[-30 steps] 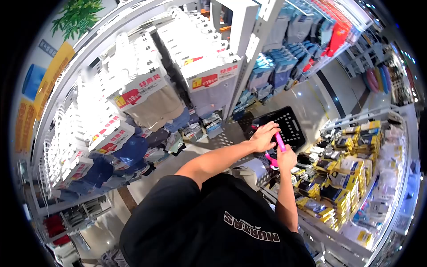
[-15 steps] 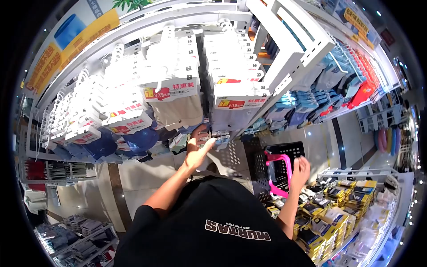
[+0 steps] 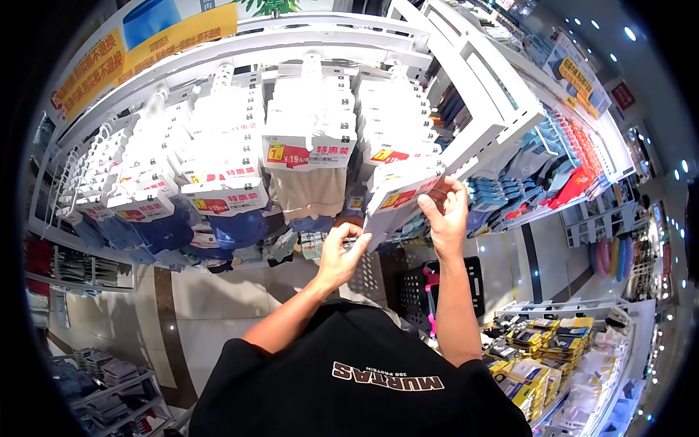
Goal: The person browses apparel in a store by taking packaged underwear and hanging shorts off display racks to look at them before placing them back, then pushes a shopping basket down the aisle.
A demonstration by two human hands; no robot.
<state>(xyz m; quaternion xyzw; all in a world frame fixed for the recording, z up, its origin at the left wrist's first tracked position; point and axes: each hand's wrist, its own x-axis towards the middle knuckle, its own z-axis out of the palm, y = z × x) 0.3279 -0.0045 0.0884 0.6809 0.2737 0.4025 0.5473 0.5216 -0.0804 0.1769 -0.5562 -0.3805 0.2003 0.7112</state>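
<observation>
From my station I see the pack (image 3: 397, 207) tilted at the rack's (image 3: 335, 25) front edge, toward the right corner. Left hand (image 3: 340, 256): grip pinching its lower left edge. Right hand (image 3: 448, 218): grip pinching its right edge. Done: pack grasped. Whether it is free of the rack, I cannot tell. Basket (image 3: 415, 297) apart.

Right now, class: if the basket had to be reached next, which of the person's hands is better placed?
Probably the right hand: its forearm overlaps the black basket in view. The left hand sits farther left, and both are at the grey pack.
</observation>
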